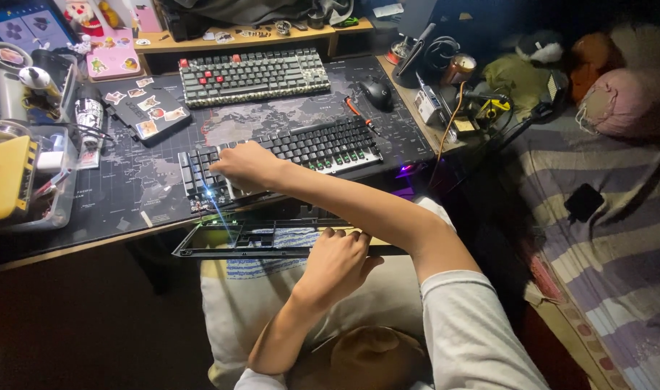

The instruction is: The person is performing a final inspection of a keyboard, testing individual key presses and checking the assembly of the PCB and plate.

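black keyboard (286, 155) at desk's near edge, 12 o'clock of empty black keyboard frame (272, 240) on lap. right hand (247, 165) fingers curled onto its left keys; left hand (337, 263) fingers bent, pressing frame. mouse (377, 92) at 2 o'clock.

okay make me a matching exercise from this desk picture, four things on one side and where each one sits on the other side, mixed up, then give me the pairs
Things:
1. keyboard with red keys
2. black mouse
3. empty keyboard frame
4. yellow box

Places:
A. far left edge of the desk, in a clear bin
B. on the lap, under the left hand
C. back of the desk mat, below the wooden shelf
D. right of the keyboard with red keys, on the mat

Pairs: 1-C, 2-D, 3-B, 4-A

The right hand rests on the dark keyboard at the desk's front.
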